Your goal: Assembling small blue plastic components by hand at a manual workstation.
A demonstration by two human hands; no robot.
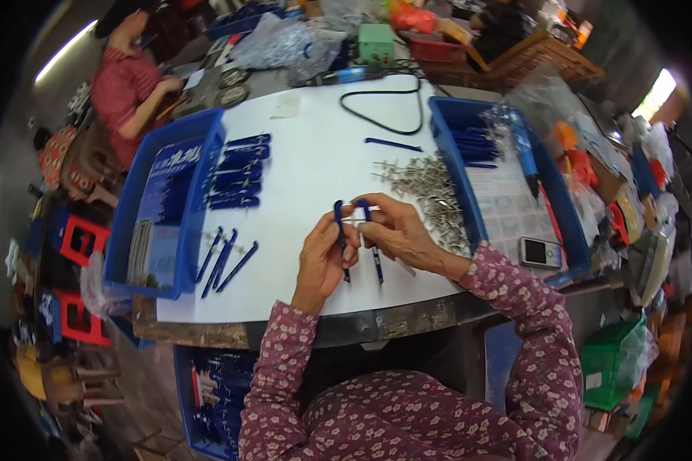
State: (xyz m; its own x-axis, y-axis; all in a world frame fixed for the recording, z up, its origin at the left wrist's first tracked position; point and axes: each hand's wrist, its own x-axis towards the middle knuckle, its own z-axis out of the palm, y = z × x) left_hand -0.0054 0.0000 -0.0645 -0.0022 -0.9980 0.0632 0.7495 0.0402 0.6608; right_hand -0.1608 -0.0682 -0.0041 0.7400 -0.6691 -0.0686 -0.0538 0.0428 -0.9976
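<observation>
My left hand [325, 247] is closed on a slim dark-blue hook-ended strip [340, 219] that hangs nearly upright. A second dark-blue strip [377, 265] is pinched in my right hand [401, 230], beside the first. Between the two strips shows a small silvery metal piece [354, 220]; my fingers partly hide it, and I cannot tell whether it joins them. To the right of my hands lies a pile of small silvery metal parts [434, 196]. One loose blue strip [393, 144] rests beyond my hands on the white tabletop [307, 165].
Left on the table are stacked blue pieces [238, 170] and several loose ones [224, 261]. Blue trays flank the work area, one left [118, 257] and one right [470, 201]; a phone [540, 253] lies in the right one. Another person [123, 92] sits at far left.
</observation>
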